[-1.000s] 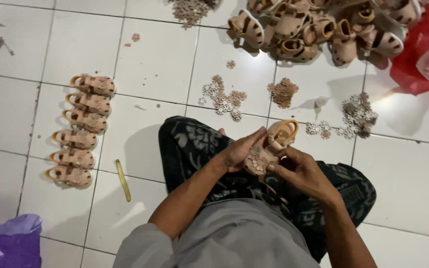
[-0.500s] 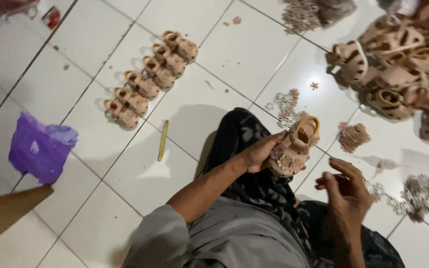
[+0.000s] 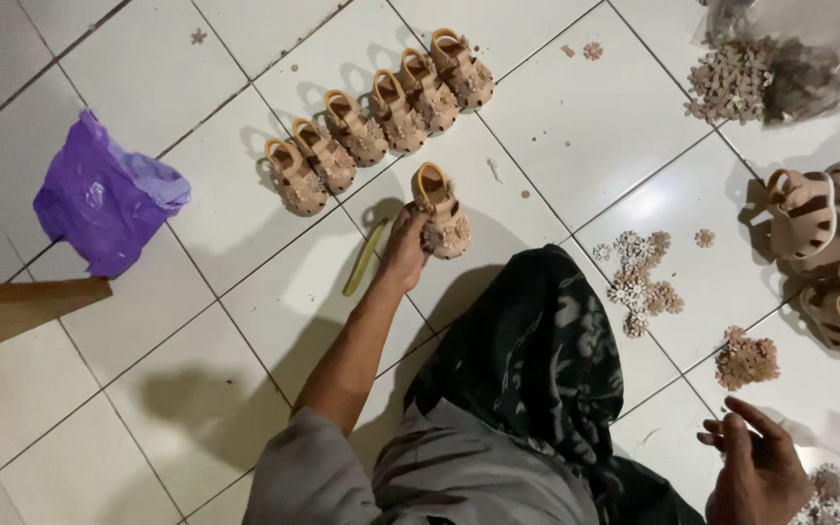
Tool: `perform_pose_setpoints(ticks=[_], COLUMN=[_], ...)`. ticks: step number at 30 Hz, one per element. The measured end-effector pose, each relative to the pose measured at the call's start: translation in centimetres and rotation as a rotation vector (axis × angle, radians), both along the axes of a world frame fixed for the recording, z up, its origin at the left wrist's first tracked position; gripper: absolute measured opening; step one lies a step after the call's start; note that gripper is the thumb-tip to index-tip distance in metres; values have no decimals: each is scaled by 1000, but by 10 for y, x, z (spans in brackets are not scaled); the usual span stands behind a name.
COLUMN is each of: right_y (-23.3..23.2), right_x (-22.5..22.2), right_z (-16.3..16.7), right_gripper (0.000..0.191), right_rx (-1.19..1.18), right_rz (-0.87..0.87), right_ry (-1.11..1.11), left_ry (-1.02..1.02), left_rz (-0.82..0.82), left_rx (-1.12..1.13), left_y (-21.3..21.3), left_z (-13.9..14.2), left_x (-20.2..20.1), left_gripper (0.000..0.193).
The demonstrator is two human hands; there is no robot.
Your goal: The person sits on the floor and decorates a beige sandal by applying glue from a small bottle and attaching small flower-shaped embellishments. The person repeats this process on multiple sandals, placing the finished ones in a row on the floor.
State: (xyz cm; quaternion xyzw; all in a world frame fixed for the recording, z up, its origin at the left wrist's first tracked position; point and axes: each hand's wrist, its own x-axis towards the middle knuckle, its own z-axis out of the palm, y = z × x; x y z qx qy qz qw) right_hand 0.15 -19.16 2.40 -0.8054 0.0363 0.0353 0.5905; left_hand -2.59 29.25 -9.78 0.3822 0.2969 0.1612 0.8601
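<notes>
Presently: left hand (image 3: pixel 403 255) fingers clasp tan rubbery sandal (image 3: pixel 441 211) on glossy tiled floor (image 3: pixel 576 136) | yellow strip (image 3: pixel 365 258) just beside fingers | right hand (image 3: pixel 755 472) loosely spread, empty, near flower-shaped trims (image 3: pixel 833 491).

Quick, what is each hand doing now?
Left hand: closed on a small tan sandal, on the floor.
Right hand: open, holding nothing.

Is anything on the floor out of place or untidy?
The sandal under the left hand lies apart from the neat row of sandals. Small flower pieces lie scattered in loose heaps on the tiles.
</notes>
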Motion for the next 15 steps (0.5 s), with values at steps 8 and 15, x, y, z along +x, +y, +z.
perform_pose_setpoints(ticks=[8,15], right_y=[34,22], right_x=[-1,-5], right_z=[2,-23], right_gripper=[29,28], right_rx=[-324,-466], right_rz=[64,53], right_ry=[151,260], left_ry=[-21,329], left_rz=[-167,-68], left_rx=[4,1526], left_y=[-8,-1], left_z=[9,35], left_x=[110,182], left_gripper=[45,86])
